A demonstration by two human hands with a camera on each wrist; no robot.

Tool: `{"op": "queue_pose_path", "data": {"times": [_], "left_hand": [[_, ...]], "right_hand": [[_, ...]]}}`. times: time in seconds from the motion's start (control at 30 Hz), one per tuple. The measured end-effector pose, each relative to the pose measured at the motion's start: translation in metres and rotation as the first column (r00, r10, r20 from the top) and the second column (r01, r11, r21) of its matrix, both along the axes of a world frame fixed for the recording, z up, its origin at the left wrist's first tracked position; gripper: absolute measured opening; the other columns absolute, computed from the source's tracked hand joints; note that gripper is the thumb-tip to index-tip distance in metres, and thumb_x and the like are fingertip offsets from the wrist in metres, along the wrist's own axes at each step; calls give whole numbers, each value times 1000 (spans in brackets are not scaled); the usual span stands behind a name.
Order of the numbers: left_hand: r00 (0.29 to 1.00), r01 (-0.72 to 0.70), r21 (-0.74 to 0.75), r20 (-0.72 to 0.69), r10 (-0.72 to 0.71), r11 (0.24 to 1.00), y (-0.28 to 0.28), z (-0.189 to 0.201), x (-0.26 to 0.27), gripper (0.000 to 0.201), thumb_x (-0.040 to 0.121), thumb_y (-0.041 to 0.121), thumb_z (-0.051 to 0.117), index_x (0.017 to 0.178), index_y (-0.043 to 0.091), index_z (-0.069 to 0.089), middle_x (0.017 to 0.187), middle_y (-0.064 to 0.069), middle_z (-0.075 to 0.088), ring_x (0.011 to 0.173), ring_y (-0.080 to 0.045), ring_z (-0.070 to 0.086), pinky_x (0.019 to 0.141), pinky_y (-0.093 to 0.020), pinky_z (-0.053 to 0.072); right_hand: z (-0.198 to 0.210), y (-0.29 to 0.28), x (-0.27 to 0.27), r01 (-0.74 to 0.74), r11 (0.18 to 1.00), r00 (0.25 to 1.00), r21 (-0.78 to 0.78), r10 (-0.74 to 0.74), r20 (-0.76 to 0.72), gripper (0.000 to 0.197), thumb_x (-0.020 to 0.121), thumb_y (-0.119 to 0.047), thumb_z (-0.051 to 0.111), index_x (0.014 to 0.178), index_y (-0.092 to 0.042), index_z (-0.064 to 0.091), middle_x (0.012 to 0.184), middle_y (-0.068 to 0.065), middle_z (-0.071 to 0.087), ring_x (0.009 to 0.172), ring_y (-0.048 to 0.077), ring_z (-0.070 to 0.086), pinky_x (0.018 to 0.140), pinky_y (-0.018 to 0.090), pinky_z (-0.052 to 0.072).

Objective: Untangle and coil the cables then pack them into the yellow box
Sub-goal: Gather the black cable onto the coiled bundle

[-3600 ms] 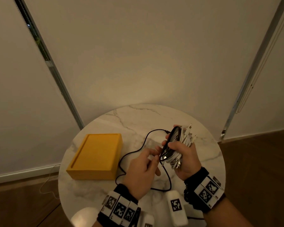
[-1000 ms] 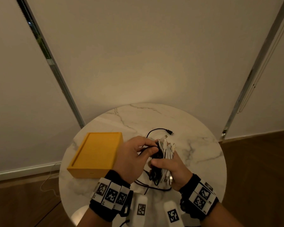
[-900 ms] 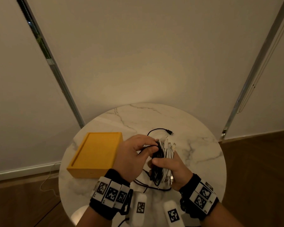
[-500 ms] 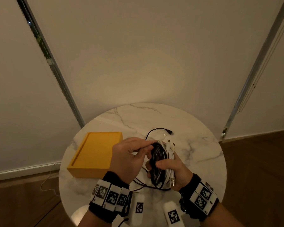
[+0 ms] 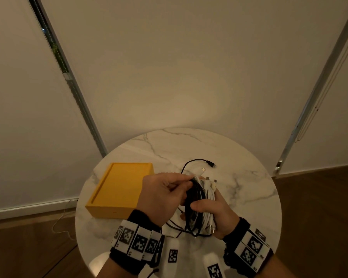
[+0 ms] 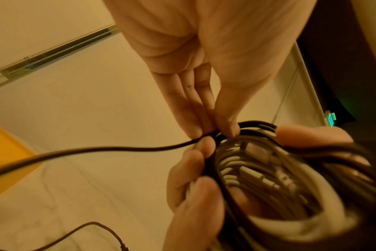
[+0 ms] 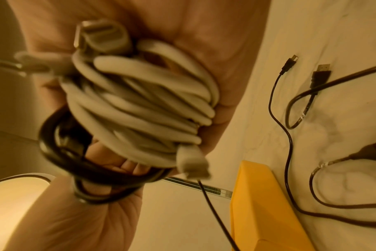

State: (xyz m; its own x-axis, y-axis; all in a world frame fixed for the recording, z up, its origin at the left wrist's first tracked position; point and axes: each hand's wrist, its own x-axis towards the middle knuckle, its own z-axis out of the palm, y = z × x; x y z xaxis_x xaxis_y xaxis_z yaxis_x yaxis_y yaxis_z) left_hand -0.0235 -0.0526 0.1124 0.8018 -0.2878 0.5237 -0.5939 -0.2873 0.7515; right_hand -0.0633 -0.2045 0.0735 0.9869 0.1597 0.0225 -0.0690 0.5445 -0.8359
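Over the round marble table (image 5: 239, 177), my right hand (image 5: 206, 209) grips a bundle of coiled cables: white coils (image 5: 209, 197) on the right and black coils (image 5: 193, 199) on the left. My left hand (image 5: 186, 182) pinches the black cable (image 6: 118, 149) at the top of the bundle (image 6: 268, 169). The cable's free end with its plug (image 5: 210, 163) lies on the table beyond the hands. More loose black cable (image 7: 290, 135) lies on the table under the bundle. The yellow box (image 5: 121, 189) sits to the left, top closed.
Two white tagged devices (image 5: 173, 255) (image 5: 214, 267) lie at the table's near edge. A thin white cord (image 5: 62, 219) trails on the wooden floor at the left. A pale wall stands just behind the table.
My left hand has drawn the black cable up to the top of the bundle. Less of it lies on the table than 3.6 s ago. The right hand keeps its grip, lower than before.
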Motion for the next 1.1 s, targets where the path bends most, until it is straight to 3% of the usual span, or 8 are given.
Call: {"op": "queue_pose_path", "data": {"times": [0.13, 0.27, 0.4, 0.6, 0.77, 0.87, 1.0, 1.1], "left_hand": [[999, 12, 35, 46, -13, 999, 4, 3, 2, 21, 83, 4, 77, 96, 19, 80, 71, 5, 76, 61, -5, 71, 62, -21, 59], [995, -25, 109, 100, 14, 994, 9, 0, 6, 18, 80, 7, 80, 93, 20, 80, 78, 11, 74, 66, 0, 68, 62, -17, 56], [998, -27, 91, 66, 21, 995, 7, -4, 6, 19, 80, 1, 78, 88, 18, 77, 72, 18, 66, 58, -2, 65, 56, -16, 55], [999, -32, 116, 36, 28, 993, 7, -16, 12, 23, 84, 1, 71, 86, 23, 71, 83, 5, 71, 76, -12, 69, 64, -37, 61], [932, -187, 304, 355, 71, 934, 7, -7, 7, 14, 85, 23, 61, 79, 20, 73, 77, 12, 68, 83, -11, 55, 67, -31, 49], [935, -224, 294, 333, 120, 929, 8, -10, 12, 9, 79, 12, 77, 79, 20, 72, 88, 11, 64, 85, -14, 57, 67, -35, 52], [963, -136, 197, 256, 83, 971, 7, -9, 11, 25, 74, 3, 83, 86, 22, 72, 91, 12, 62, 85, -2, 57, 70, -13, 46], [971, -56, 111, 235, 28, 992, 4, -9, 5, 22, 78, 4, 80, 91, 20, 71, 90, 11, 64, 82, -1, 61, 69, -14, 51]], "right_hand": [[4, 1, 0, 12, 999, 1000, -46, -13, -23, 55, 50, -7, 76, 103, 4, 64, 93, 24, 60, 84, 34, 64, 66, 50, 58], [3, 2, 1, 4, 998, 999, -66, -8, -52, 76, 48, -8, 76, 118, 11, 54, 96, 25, 61, 78, 34, 65, 66, 48, 59], [2, 1, 1, -30, 999, 998, -40, 28, -49, 72, 53, -7, 75, 121, 5, 58, 103, 25, 65, 84, 37, 66, 70, 52, 59], [-1, 2, 1, -29, 999, 998, 41, 31, -55, 62, 57, -8, 76, 119, -7, 66, 110, 23, 70, 91, 37, 69, 73, 52, 59], [-1, 2, 2, -25, 999, 998, 39, 27, -52, 52, 65, -14, 84, 115, -11, 71, 110, 28, 64, 93, 41, 67, 70, 50, 59], [1, 2, 4, -30, 999, 998, -12, 29, -53, 64, 63, -21, 91, 118, -2, 63, 106, 24, 60, 91, 40, 65, 66, 44, 57], [-2, 5, 5, 45, 995, 999, -87, -47, -21, 66, 59, -10, 80, 118, 9, 55, 98, 23, 60, 85, 38, 65, 69, 47, 57], [-1, 10, 5, 143, 988, 990, -60, -142, 14, 67, 57, -9, 76, 118, 9, 55, 93, 25, 62, 82, 40, 65, 70, 55, 57]]}}
